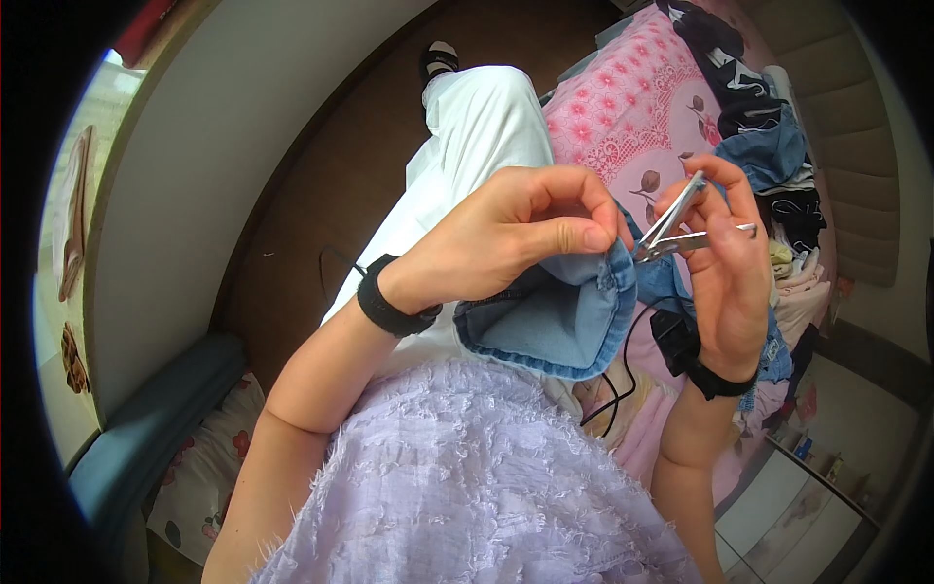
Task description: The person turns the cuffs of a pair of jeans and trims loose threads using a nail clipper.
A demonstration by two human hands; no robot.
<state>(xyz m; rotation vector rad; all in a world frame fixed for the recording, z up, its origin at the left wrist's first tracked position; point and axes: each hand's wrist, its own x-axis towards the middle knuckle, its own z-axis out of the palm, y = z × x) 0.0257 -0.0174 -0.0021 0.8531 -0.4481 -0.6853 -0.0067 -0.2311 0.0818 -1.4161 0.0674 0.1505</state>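
My left hand (530, 229) is closed, thumb and fingers pinching the hemmed edge of a blue denim garment (555, 316). The garment's round opening faces me, showing its paler inside. In my right hand (725, 253) is a silver nail clipper (676, 229), its lever raised away from the body. The clipper's jaws meet the denim edge just right of my left fingertips. Whether they grip a thread or cloth there is too small to tell. More of the denim passes behind my right hand.
A pink flowered bedspread (623, 97) lies beyond my hands. Dark and denim clothes (769, 146) are heaped along its right side. A black cable (623, 394) runs near the denim. White-trousered legs (477, 117) stretch out over the brown floor (321, 165). A teal cushioned edge (170, 423) stands at lower left.
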